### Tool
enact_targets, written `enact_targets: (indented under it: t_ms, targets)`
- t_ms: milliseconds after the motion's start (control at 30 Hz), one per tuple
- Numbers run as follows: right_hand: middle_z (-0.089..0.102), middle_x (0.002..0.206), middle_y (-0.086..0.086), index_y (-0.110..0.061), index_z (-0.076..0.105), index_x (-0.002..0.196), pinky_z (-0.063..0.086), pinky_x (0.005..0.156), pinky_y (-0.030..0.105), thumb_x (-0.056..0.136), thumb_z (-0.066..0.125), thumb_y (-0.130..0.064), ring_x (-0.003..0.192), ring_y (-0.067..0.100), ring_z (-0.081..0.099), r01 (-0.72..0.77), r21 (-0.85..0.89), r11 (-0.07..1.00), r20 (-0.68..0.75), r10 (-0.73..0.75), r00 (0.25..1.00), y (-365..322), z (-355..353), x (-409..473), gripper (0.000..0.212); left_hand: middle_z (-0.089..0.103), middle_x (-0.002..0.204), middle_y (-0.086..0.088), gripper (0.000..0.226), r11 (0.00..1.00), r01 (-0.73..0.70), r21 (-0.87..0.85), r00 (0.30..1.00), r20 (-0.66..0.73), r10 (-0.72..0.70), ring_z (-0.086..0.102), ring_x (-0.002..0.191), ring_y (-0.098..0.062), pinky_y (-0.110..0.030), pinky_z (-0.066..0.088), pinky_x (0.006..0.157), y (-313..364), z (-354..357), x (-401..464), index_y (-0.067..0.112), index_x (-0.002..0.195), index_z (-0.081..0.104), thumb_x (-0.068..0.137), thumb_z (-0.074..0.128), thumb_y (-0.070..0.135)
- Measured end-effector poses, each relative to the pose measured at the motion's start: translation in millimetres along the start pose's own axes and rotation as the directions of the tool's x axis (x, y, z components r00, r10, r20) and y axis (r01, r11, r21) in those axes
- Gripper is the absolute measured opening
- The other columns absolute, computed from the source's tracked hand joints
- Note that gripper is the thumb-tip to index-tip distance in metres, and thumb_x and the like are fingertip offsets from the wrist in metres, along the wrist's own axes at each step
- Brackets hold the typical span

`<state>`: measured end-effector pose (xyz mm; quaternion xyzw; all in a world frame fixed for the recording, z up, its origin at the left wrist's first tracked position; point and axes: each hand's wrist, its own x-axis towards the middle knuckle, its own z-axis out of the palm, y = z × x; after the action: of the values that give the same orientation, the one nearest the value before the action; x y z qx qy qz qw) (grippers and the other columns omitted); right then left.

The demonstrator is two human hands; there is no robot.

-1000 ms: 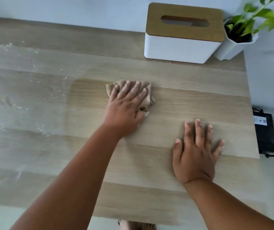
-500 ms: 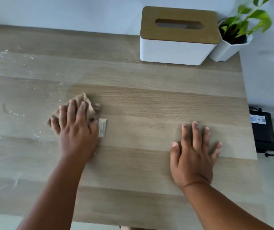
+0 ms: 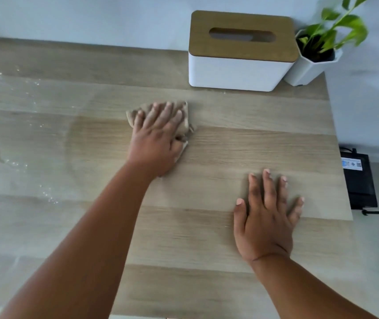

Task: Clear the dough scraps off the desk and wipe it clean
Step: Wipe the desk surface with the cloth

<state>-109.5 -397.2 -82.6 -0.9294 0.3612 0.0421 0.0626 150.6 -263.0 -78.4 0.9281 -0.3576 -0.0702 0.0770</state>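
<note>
The left hand lay flat on a crumpled tan cloth, its grip spread with straight fingers pressing the cloth onto the wooden surface near the middle, in front of the tissue box. The right hand rested palm down on the bare surface to the right, fingers spread and holding nothing. White floury specks dotted the left part of the surface, and a potted plant stood touching the box at the far right corner.
</note>
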Motion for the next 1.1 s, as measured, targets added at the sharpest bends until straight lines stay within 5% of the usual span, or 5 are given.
enact_targets:
  t_ms: [133, 267, 533, 867, 1100]
  targets:
    - [0.014, 0.173, 0.001, -0.026, 0.031, 0.16, 0.006, 0.121, 0.071, 0.1, 0.027, -0.047, 0.16, 0.033, 0.003, 0.004, 0.012, 1.0, -0.011, -0.003, 1.0, 0.8, 1.2, -0.1, 0.063, 0.028, 0.169, 0.002, 0.069, 0.997, -0.074, -0.011, 0.993, -0.091, 0.073, 0.018, 0.158, -0.022, -0.056, 0.019, 0.125, 3.5, 14.7, -79.6, 0.025, 0.158, 0.04, 0.093, 0.041, 0.051]
    - [0.011, 0.173, 0.001, -0.027, 0.028, 0.161, 0.006, 0.121, 0.071, 0.101, 0.025, -0.048, 0.16, 0.033, 0.0, 0.007, -0.001, 1.0, -0.004, -0.007, 1.0, 1.4, 2.1, 0.3, 0.064, 0.029, 0.169, 0.001, 0.072, 0.996, 0.083, -0.039, 0.992, -0.097, -0.086, 0.019, 0.158, -0.022, -0.055, 0.018, 0.126, -32.1, 9.1, -105.8, 0.028, 0.157, 0.04, 0.089, 0.044, 0.051]
    - [0.011, 0.173, 0.001, -0.028, 0.024, 0.163, 0.005, 0.122, 0.07, 0.101, 0.02, -0.05, 0.16, 0.032, 0.0, 0.006, -0.005, 1.0, 0.014, -0.005, 1.0, 0.9, 1.2, 1.9, 0.066, 0.016, 0.172, 0.001, 0.08, 0.903, 0.425, -0.065, 0.905, 0.01, -0.426, 0.01, 0.158, -0.029, -0.06, 0.005, 0.126, -86.0, -21.4, 45.0, 0.03, 0.16, 0.026, 0.083, 0.033, 0.054]
    - [0.014, 0.173, 0.001, -0.027, 0.027, 0.162, 0.006, 0.122, 0.07, 0.101, 0.023, -0.048, 0.16, 0.033, 0.003, 0.009, -0.003, 1.0, -0.019, -0.009, 1.0, 0.8, 2.3, 0.5, 0.065, 0.021, 0.171, 0.0, 0.088, 0.999, 0.037, 0.005, 0.999, 0.038, -0.037, 0.015, 0.158, -0.03, -0.059, 0.009, 0.126, -1.0, -10.8, 23.4, 0.03, 0.16, 0.032, 0.08, 0.022, 0.063]
    - [0.015, 0.172, 0.001, -0.026, 0.032, 0.16, 0.006, 0.121, 0.071, 0.101, 0.026, -0.047, 0.16, 0.034, 0.004, 0.017, -0.001, 1.0, -0.032, -0.017, 0.999, 1.5, 3.8, 0.1, 0.063, 0.027, 0.169, -0.006, 0.074, 0.998, 0.07, 0.006, 0.994, -0.082, -0.069, 0.019, 0.158, -0.032, -0.063, 0.022, 0.121, 51.6, 21.8, -129.7, 0.022, 0.157, 0.041, 0.09, 0.049, 0.053]
